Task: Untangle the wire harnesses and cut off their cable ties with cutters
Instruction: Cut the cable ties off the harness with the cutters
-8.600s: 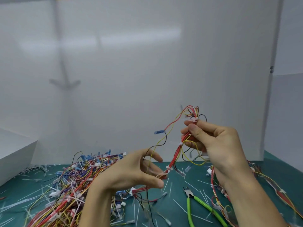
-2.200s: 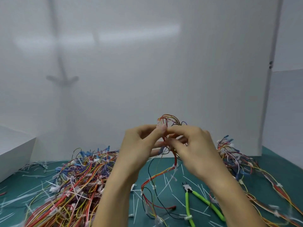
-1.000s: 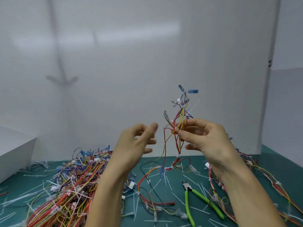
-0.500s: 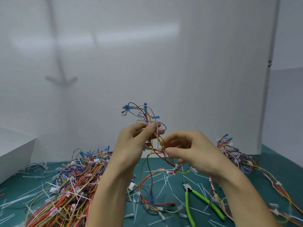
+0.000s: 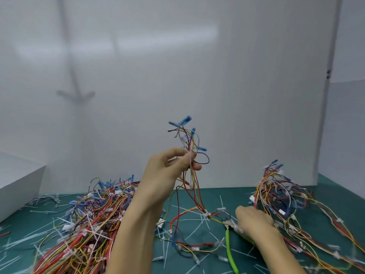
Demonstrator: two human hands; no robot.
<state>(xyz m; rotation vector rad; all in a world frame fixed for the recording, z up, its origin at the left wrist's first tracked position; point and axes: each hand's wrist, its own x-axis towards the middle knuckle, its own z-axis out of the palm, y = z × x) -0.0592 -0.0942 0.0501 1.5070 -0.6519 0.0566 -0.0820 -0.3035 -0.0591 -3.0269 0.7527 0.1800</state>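
My left hand (image 5: 166,171) is raised and pinches a wire harness (image 5: 189,139) of red, yellow and black wires with blue terminals sticking up above the fingers. Its lower end hangs to the green mat (image 5: 233,194), where a white cable tie (image 5: 206,214) bunches the wires. My right hand (image 5: 254,220) is down on the mat, lying over the right handle of the green-handled cutters (image 5: 229,246). The hand is blurred and its fingers are hidden, so its grip is unclear. The cutters' left handle lies bare on the mat.
A large tangled pile of harnesses (image 5: 88,220) covers the mat's left side, and a smaller pile (image 5: 276,190) lies at the right. Cut white ties litter the mat. A white box (image 5: 17,180) stands at far left; white panels close the back and right.
My right hand let go of the harness and dropped to the cutters on the mat. My left hand now holds the harness alone, a little higher.
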